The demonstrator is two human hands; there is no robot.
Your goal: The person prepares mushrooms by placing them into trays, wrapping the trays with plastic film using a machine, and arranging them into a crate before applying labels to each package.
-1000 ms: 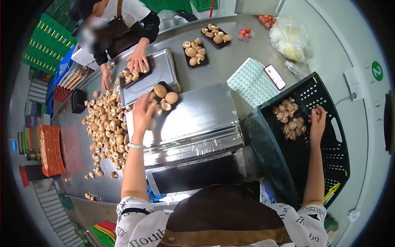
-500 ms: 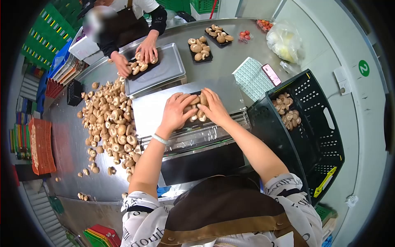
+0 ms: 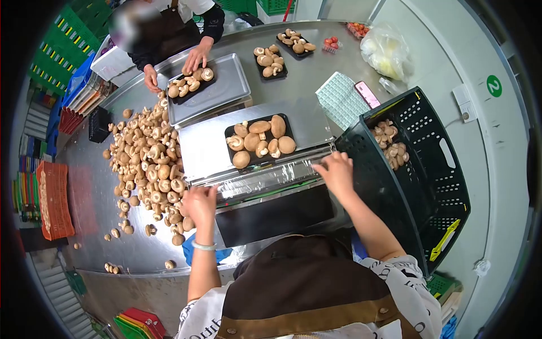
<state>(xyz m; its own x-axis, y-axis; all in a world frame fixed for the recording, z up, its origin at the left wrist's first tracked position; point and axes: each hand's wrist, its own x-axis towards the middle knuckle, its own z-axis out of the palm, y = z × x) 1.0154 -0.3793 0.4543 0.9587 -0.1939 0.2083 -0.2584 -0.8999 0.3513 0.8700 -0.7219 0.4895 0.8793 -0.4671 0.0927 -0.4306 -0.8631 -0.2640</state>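
Observation:
A black tray [image 3: 230,131] of shiitake mushrooms [image 3: 260,126] lies on the metal plate of a wrapping machine in front of me. Clear plastic film [image 3: 271,177] stretches across the machine's front, just below the tray. At the film's left end, my left hand [image 3: 199,204] is closed with its fingers curled on the film's edge. My right hand [image 3: 337,173] pinches the film at the opposite end, beside the dark crate. Both hands are apart from the mushrooms.
A large heap of loose mushrooms [image 3: 148,152] covers the table at left. Opposite, a co-worker's hands [image 3: 197,56] work at another tray on a metal pan [image 3: 240,85]. Filled trays [image 3: 270,61], a phone [image 3: 367,95] and a deep green crate [image 3: 406,186] are around.
Both my hands have left the mushrooms in the tray and come back toward me, spreading to the two ends of the film. The co-worker's left-side hand has drawn away from its tray.

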